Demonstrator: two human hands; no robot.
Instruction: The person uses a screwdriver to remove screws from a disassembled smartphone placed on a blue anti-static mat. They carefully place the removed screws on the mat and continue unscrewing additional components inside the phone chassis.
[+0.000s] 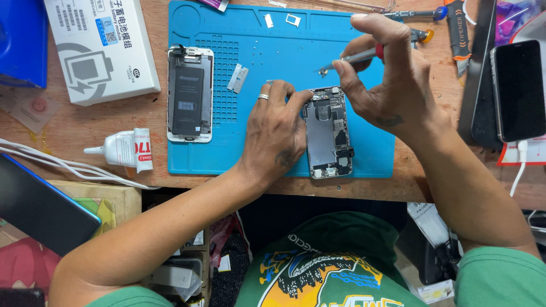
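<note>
Opened grey metal phone body (328,133), screen removed and internal boards exposed, lies flat and lengthwise on the mat's right half. Slim grey-shafted screwdriver with red collar (355,57) is angled just above its top end.
</note>
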